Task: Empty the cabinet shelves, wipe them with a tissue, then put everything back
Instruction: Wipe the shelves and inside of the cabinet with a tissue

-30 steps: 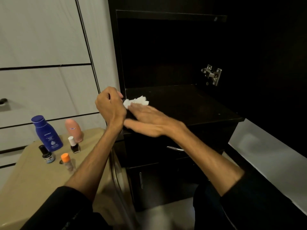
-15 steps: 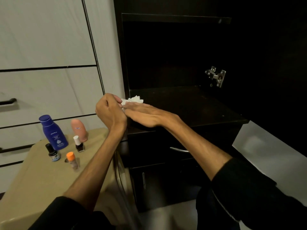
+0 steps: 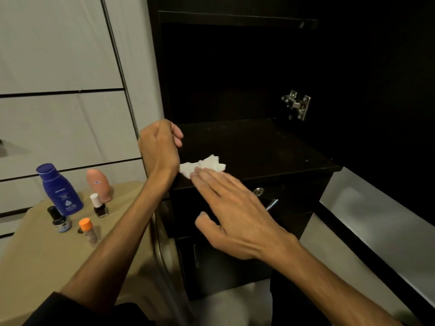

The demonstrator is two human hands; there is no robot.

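Observation:
A crumpled white tissue (image 3: pixel 204 165) lies on the dark cabinet shelf (image 3: pixel 254 147) near its front left corner. My right hand (image 3: pixel 237 215) stretches flat toward it, fingertips touching the tissue's near edge. My left hand (image 3: pixel 160 147) hovers just left of the tissue with fingers loosely curled, holding nothing. The shelf holds nothing else. On the beige surface (image 3: pixel 35 260) at left stand a blue lotion bottle (image 3: pixel 60 190), a pink bottle (image 3: pixel 98 184), two small dark bottles (image 3: pixel 58 220) (image 3: pixel 100 207) and an orange-capped tube (image 3: pixel 88 231).
A metal hinge (image 3: pixel 296 104) sticks out on the cabinet's right inner wall. Below the shelf is a drawer with a lock (image 3: pixel 258 191) and a handle (image 3: pixel 271 204). White drawer fronts (image 3: pixel 58 128) fill the left wall. A pale ledge (image 3: pixel 376 222) runs along the right.
My right hand has slid back toward the shelf's front edge, drawing the tissue with it. My left hand has stayed at the shelf's left corner.

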